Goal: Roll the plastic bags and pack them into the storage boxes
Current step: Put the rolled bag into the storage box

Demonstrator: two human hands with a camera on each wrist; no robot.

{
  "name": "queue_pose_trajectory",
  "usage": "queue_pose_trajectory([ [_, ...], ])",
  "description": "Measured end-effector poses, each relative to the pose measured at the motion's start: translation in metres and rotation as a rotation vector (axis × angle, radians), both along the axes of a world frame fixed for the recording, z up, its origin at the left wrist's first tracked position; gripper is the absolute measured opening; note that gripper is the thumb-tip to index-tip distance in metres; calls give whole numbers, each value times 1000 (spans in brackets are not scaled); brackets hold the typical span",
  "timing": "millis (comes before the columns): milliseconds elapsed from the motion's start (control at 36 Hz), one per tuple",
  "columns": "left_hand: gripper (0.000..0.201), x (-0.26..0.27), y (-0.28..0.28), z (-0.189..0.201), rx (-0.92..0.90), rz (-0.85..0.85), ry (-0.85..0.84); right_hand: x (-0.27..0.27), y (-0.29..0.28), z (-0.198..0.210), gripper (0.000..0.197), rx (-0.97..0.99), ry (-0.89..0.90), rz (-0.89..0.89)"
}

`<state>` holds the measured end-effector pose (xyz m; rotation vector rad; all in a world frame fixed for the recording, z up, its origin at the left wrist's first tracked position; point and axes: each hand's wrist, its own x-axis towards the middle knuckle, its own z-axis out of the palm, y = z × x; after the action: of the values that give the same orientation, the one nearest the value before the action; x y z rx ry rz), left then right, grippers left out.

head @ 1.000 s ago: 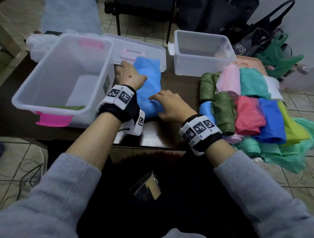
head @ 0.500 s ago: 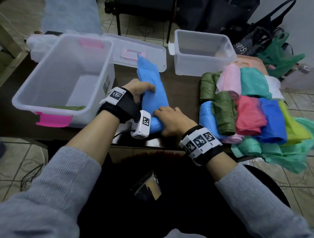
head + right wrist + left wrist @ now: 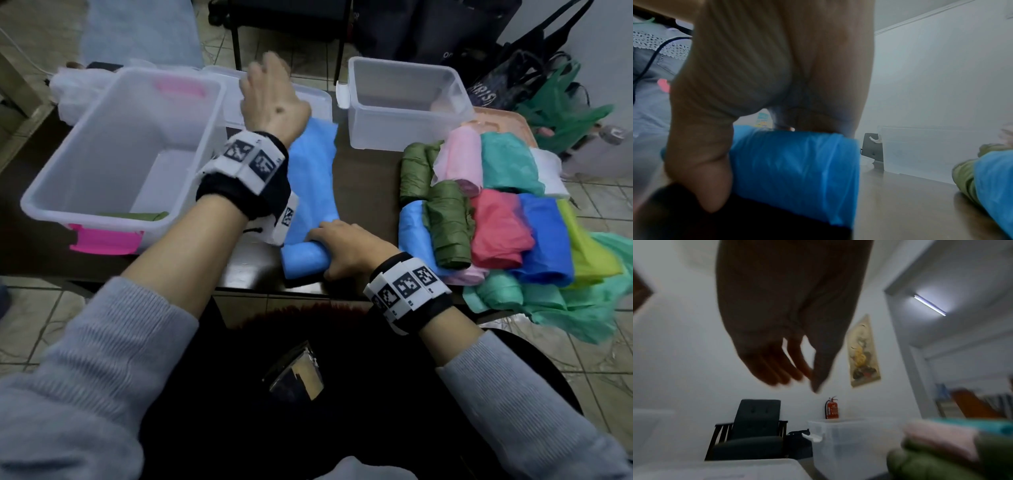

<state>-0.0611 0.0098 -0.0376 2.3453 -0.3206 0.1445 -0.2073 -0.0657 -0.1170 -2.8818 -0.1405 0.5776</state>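
A light blue plastic bag [image 3: 313, 171] lies lengthwise on the dark table [image 3: 366, 195], its near end wound into a short roll [image 3: 301, 262] by the front edge. My right hand [image 3: 339, 246] grips that roll, fingers over the top and thumb in front; the right wrist view shows the thumb [image 3: 701, 162] against the blue roll [image 3: 797, 162]. My left hand [image 3: 269, 85] is lifted above the bag's far end, blurred, fingers loose, holding nothing [image 3: 797, 378]. A large clear storage box [image 3: 51, 202] with pink latches stands on the left, with one green roll [image 3: 137, 216] inside.
A smaller clear box [image 3: 407, 137] stands at the back centre. The large box's lid [image 3: 317, 101] lies behind the blue bag. A heap of rolled bags [image 3: 500, 229] in green, pink, teal, red and blue fills the table's right side. Dark bags and a chair stand beyond.
My left hand has let go of the blue bag and risen up and away over its far end. My right hand stays on the rolled near end.
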Motion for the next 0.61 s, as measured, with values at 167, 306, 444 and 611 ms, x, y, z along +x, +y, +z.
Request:
queue_pose_trajectory([
  [167, 26, -21, -7, -36, 558, -464, 197, -2, 0, -3, 60, 1, -20, -14],
  [306, 64, -32, -11, -80, 825, -678, 365, -6, 1, -6, 56, -32, -25, 3],
  [444, 64, -28, -13, -91, 858, -738, 401, -6, 2, -5, 51, -17, -14, -1],
  [611, 68, -24, -11, -92, 882, -768, 389, -6, 2, 4, 50, 57, -6, -20],
])
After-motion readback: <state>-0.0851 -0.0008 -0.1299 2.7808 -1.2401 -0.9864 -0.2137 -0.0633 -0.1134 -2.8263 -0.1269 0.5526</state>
